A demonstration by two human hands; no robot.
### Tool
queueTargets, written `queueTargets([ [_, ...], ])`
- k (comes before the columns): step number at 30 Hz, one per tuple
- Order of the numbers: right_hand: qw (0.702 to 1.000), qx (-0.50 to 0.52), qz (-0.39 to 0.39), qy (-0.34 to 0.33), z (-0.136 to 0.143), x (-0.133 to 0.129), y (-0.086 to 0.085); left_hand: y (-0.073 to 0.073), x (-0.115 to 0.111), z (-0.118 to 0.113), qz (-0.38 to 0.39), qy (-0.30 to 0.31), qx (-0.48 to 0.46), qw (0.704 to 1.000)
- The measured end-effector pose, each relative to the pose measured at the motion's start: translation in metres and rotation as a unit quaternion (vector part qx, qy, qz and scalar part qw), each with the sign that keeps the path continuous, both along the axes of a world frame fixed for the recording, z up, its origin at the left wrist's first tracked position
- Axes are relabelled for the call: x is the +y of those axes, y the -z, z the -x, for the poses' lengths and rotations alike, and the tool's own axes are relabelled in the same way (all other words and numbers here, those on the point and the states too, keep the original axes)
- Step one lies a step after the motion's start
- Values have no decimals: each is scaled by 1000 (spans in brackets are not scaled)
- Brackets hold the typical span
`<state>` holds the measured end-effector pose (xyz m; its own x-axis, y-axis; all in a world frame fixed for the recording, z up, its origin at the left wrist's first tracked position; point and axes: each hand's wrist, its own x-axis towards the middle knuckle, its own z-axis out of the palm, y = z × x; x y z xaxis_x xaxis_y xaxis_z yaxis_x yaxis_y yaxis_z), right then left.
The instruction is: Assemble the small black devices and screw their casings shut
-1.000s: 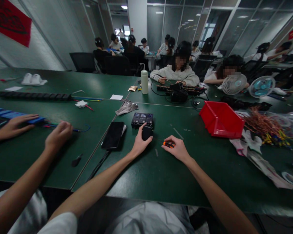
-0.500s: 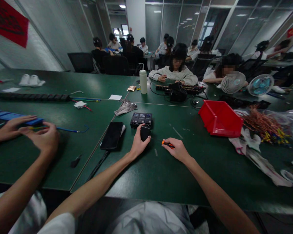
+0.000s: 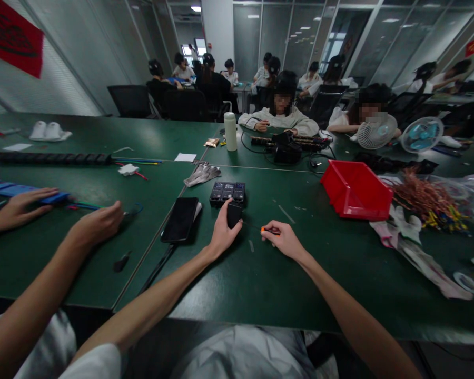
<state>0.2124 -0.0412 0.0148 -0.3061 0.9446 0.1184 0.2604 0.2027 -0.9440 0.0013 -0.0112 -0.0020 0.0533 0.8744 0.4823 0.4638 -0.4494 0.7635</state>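
Note:
My left hand (image 3: pixel 223 232) is closed round a small black block (image 3: pixel 234 215), just in front of a black three-part module (image 3: pixel 228 193) on the green table. In my right hand (image 3: pixel 285 239) is an orange-and-black screwdriver (image 3: pixel 270 231), its thin shaft pointing left to the block. Whether the tip touches the block is too small to tell. A black phone (image 3: pixel 180 219) lies left of my left hand with a dark cable at its lower end.
On the right stand a red bin (image 3: pixel 355 190), copper wires (image 3: pixel 426 197) and gloves (image 3: pixel 413 247). A co-worker's hands (image 3: pixel 97 223) work on the left beside a blue strip (image 3: pixel 27 190). A pale bottle (image 3: pixel 230 131) stands behind the module.
The co-worker's nearer hand has moved right, away from the blue strip and along the wires. My own hands have stayed almost in place, with the same things in them.

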Motion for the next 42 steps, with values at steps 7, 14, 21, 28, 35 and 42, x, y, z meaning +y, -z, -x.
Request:
queueTargets([
  [7,973,126,190,-36,-4,3,0,-2,-2,-1,2,8,7,1000],
  [14,966,128,221,-28,-3,5,0,-1,1,-1,19,17,0,1000],
  [21,992,51,106,41,-1,3,-1,3,4,-2,45,6,-9,999],
  [28,994,-51,-69,66,-1,2,-1,3,5,-2,42,-3,-16,999],
  [35,981,-108,-151,61,1,-2,3,3,3,-1,27,-9,-16,999],
  [42,985,-110,-126,41,2,-4,0,2,2,-1,21,-10,-14,1000],
])
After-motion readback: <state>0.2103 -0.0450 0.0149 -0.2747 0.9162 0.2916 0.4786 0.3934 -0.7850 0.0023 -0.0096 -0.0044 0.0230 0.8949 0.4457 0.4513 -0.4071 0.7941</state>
